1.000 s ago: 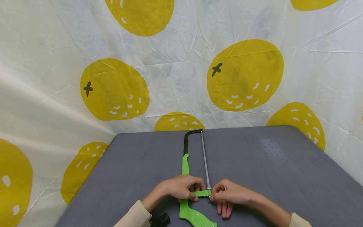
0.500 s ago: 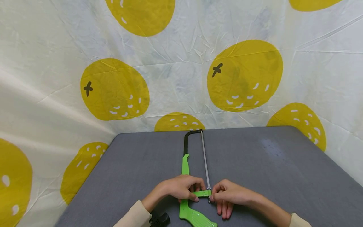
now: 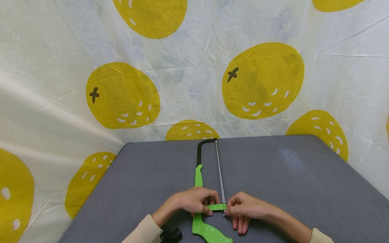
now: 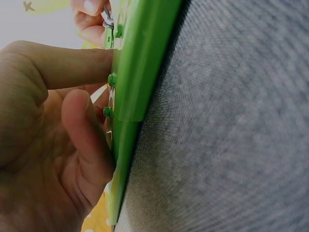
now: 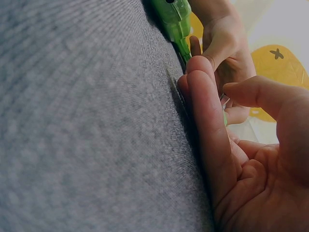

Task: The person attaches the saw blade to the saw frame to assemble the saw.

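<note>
A hacksaw (image 3: 198, 175) with a green handle and a black front frame lies on the grey table, its handle toward me. The thin metal blade (image 3: 220, 172) runs along its right side. My left hand (image 3: 194, 200) grips the green frame near the short crosspiece (image 3: 217, 207), thumb and fingers on either side of it. At the blade's near end, my right hand (image 3: 247, 206) pinches the small metal wing nut (image 3: 224, 213), mostly covered by the fingertips. The right hand's lower fingers stretch down onto the table. In the left wrist view, green pegs (image 4: 112, 79) stick out along the frame.
The grey table (image 3: 152, 175) carries the saw, whose tip reaches its far edge. A black object (image 3: 171, 235) sits beside the left sleeve at the front. Behind hangs a white cloth (image 3: 188, 91) printed with yellow fruit.
</note>
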The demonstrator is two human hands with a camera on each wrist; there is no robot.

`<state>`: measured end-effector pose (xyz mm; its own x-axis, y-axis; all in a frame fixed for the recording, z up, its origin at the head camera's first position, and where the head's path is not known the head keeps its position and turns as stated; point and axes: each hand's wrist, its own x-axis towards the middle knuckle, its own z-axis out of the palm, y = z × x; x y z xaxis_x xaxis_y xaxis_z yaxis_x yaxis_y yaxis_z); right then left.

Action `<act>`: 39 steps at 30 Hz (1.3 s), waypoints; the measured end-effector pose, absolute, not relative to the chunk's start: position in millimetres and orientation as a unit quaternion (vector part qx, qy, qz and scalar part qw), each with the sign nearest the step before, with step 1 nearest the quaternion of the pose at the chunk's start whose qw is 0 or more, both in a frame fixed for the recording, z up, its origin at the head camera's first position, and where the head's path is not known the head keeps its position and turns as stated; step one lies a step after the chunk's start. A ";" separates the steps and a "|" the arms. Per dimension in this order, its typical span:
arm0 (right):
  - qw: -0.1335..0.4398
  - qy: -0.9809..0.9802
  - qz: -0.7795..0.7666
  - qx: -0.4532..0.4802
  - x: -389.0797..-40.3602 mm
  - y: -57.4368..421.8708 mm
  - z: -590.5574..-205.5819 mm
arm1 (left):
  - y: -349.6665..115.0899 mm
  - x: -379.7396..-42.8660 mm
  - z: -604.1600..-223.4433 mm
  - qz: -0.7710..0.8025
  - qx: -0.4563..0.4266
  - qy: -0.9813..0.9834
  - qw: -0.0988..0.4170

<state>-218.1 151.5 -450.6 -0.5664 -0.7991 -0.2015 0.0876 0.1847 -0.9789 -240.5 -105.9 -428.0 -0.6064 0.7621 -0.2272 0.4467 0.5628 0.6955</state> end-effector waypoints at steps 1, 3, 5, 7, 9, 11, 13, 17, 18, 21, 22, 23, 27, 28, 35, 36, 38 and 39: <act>0.382 0.668 -0.580 -0.266 -218.0 151.4 -450.5 | -105.9 -240.5 -428.2 0.301 0.358 0.844 0.262; 0.382 0.668 -0.580 -0.267 -218.0 151.5 -450.4 | -105.9 -240.6 -428.5 0.302 0.356 0.844 0.264; 0.382 0.668 -0.580 -0.267 -218.0 151.6 -450.5 | -105.9 -240.7 -428.8 0.302 0.355 0.844 0.264; 0.382 0.669 -0.579 -0.267 -218.0 151.6 -450.7 | -105.9 -240.8 -429.0 0.301 0.355 0.845 0.264; 0.381 0.670 -0.578 -0.267 -218.0 151.6 -451.0 | -105.8 -240.8 -429.2 0.299 0.356 0.845 0.263; 0.382 0.670 -0.579 -0.266 -218.0 151.5 -451.2 | -105.8 -240.6 -429.2 0.298 0.356 0.845 0.263; 0.382 0.669 -0.579 -0.266 -217.9 151.4 -451.4 | -105.8 -240.4 -429.2 0.299 0.356 0.845 0.263; 0.384 0.668 -0.580 -0.264 -217.8 151.3 -451.6 | -105.9 -240.0 -429.1 0.301 0.356 0.844 0.264; 0.384 0.668 -0.581 -0.264 -217.8 151.3 -451.6 | -105.9 -240.0 -429.1 0.301 0.356 0.844 0.264; 0.383 0.669 -0.580 -0.262 -217.6 151.1 -451.6 | -106.0 -239.9 -429.1 0.301 0.355 0.844 0.265; 0.382 0.670 -0.580 -0.263 -217.6 151.1 -451.6 | -106.1 -239.9 -429.1 0.301 0.355 0.844 0.265; 0.381 0.671 -0.579 -0.263 -217.5 151.1 -451.6 | -106.1 -239.8 -429.1 0.303 0.355 0.843 0.267; 0.380 0.671 -0.579 -0.267 -217.3 151.3 -451.8 | -105.7 -239.6 -428.8 0.309 0.354 0.840 0.271; 0.380 0.670 -0.578 -0.268 -217.2 151.3 -451.8 | -105.7 -239.6 -428.8 0.311 0.354 0.839 0.272; 0.380 0.670 -0.578 -0.269 -217.7 151.5 -452.2 | -105.4 -240.6 -429.1 0.318 0.348 0.837 0.279; 0.379 0.671 -0.578 -0.270 -217.8 151.6 -452.2 | -105.4 -240.7 -429.0 0.319 0.346 0.837 0.280; 0.378 0.670 -0.577 -0.273 -217.8 151.9 -452.0 | -105.3 -240.5 -428.5 0.320 0.345 0.837 0.280; 0.378 0.670 -0.577 -0.275 -217.8 151.9 -451.9 | -105.3 -240.4 -428.3 0.320 0.345 0.837 0.280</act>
<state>-217.8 151.9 -451.9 -0.5637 -0.8042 -0.1886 0.0677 0.1826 -0.9809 -240.4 -105.3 -428.3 -0.6049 0.7568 -0.2477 0.3979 0.5567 0.7292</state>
